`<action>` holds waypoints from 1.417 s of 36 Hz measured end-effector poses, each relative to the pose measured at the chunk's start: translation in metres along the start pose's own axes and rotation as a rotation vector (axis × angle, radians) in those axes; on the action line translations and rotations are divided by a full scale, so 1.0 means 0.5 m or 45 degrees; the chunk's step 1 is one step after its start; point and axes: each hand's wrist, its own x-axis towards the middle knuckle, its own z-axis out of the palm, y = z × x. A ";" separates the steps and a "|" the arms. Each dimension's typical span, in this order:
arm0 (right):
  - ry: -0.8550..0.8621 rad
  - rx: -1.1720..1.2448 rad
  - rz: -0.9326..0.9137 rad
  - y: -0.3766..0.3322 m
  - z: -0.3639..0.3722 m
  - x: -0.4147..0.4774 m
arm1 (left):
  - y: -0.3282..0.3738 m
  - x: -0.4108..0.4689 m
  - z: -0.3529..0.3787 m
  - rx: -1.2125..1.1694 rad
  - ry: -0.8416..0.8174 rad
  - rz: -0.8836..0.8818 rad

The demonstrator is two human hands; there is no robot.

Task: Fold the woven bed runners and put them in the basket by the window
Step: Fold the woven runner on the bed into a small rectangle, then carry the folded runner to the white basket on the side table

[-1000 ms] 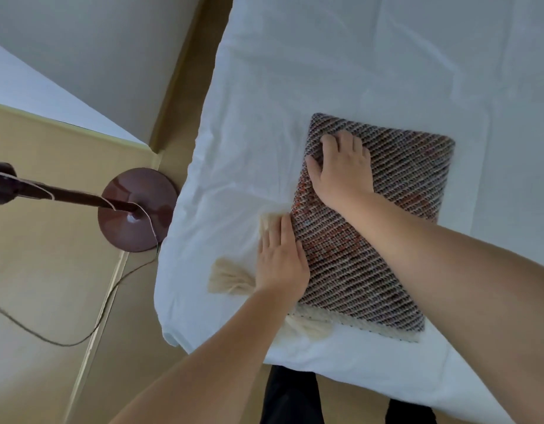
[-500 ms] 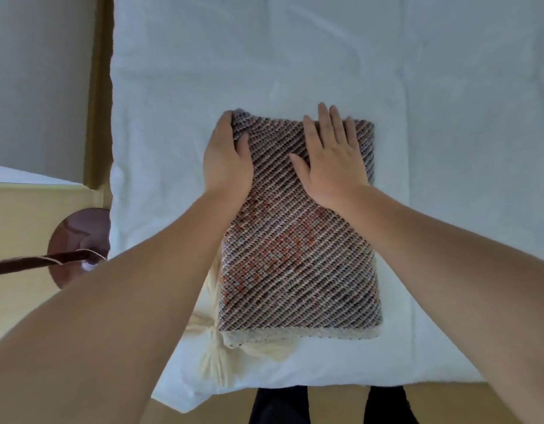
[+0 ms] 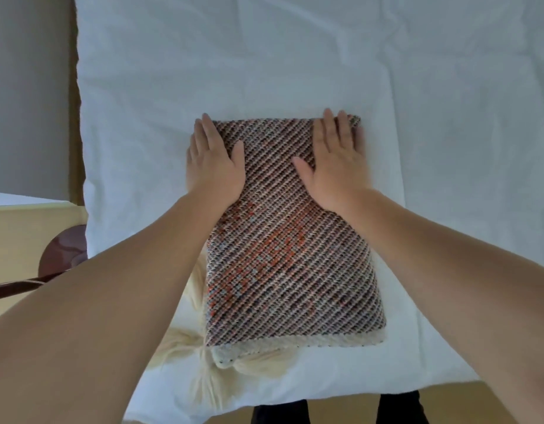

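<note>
White bed [image 3: 448,148] bears folded runner [image 3: 295,255]; both hands, left [image 3: 214,165] and right [image 3: 336,166], press flat on its far corners.

Bedroom, white-sheeted bed [image 3: 295,56], bedside lamp base [image 3: 65,249], tan floor [image 3: 341,405]

The light is soft and even, with faint shadows on the sheet [image 3: 264,56]. The right hand [image 3: 338,166] is slightly blurred; the picture edges curve.

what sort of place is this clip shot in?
Probably a bedroom, maybe a hotel room: a white-sheeted bed, a folded woven runner lying on it, and what looks like a lamp base beside it.
</note>
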 end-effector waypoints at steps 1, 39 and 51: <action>-0.019 0.017 0.062 0.017 0.003 -0.006 | -0.001 -0.002 -0.001 -0.018 -0.019 0.003; -0.169 1.752 0.747 0.078 -0.091 -0.283 | 0.064 -0.248 -0.134 -0.727 -0.257 -0.159; 0.452 1.777 0.807 0.353 -0.408 -0.568 | 0.504 -0.418 -0.316 -0.769 -0.237 0.362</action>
